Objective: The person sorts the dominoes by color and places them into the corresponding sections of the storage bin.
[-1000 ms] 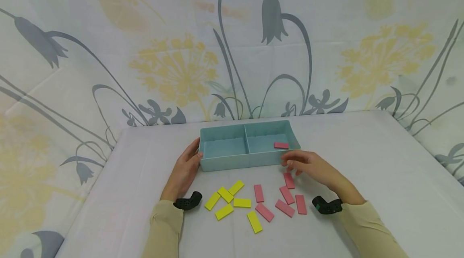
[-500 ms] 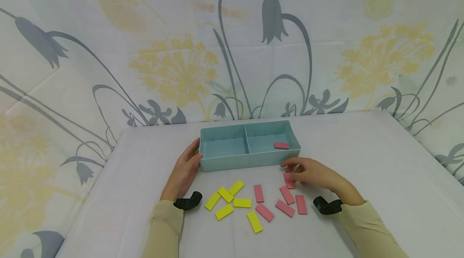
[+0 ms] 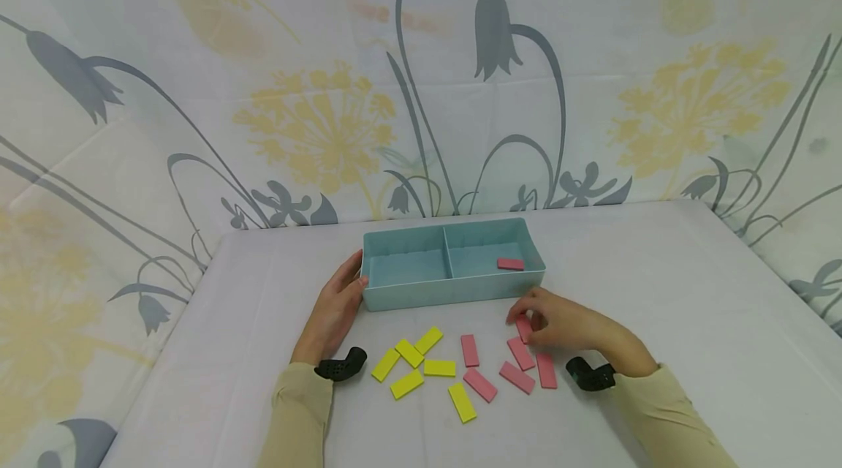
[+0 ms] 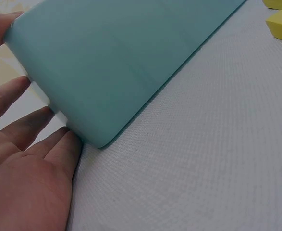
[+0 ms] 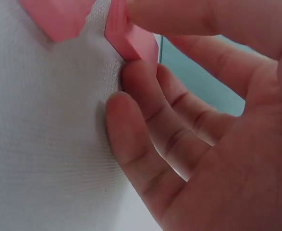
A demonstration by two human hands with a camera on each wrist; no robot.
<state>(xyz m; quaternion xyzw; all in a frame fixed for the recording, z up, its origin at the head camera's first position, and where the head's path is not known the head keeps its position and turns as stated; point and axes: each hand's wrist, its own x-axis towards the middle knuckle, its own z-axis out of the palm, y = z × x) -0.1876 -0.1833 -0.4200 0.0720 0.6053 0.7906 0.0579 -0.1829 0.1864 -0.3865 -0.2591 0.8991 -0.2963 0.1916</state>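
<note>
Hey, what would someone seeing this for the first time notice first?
Probably the blue box in the middle, with a lone pink block in its right compartment. Next, the yellow blocks in front of it, mostly left of the pink blocks. The left hand touches the box's left end; the right hand pinches another pink block near its front right corner.

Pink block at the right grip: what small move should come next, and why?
Probably lift this pink block toward the right compartment of the box: the right grip appears to pinch the block, and another pink block lies in that compartment.
</note>
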